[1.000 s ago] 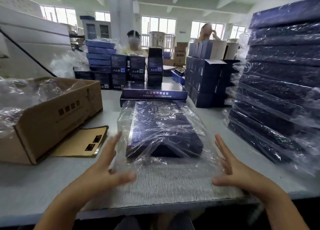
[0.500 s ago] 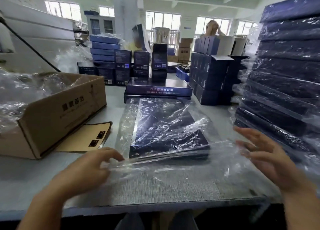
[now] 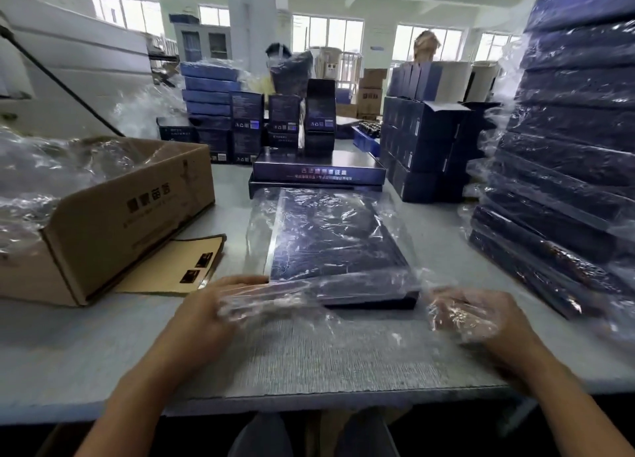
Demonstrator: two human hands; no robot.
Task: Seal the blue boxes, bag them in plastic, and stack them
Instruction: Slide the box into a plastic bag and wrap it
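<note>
A flat dark blue box (image 3: 333, 236) lies in the middle of the table inside a clear plastic bag (image 3: 395, 216), whose open end faces me. My left hand (image 3: 206, 308) is at the box's near left corner and grips the bunched film of the bag's mouth, which stretches over its fingers. At the near right corner my right hand (image 3: 477, 315) lies flat with fingers spread, loose film draped over it. To the right rises a tall stack of bagged blue boxes (image 3: 567, 181).
Two unbagged flat blue boxes (image 3: 319, 176) lie just behind the bagged one. A cardboard carton (image 3: 113, 222) holding plastic bags sits at the left, with a brown card (image 3: 171, 271) beside it. Small upright blue boxes (image 3: 422, 147) stand behind. A grey mat (image 3: 343, 363) covers the near table edge.
Both hands moved in to the box's near corners. The bag's mouth, loose before, is now pulled down across the box's near end. My right hand dropped under the film.
</note>
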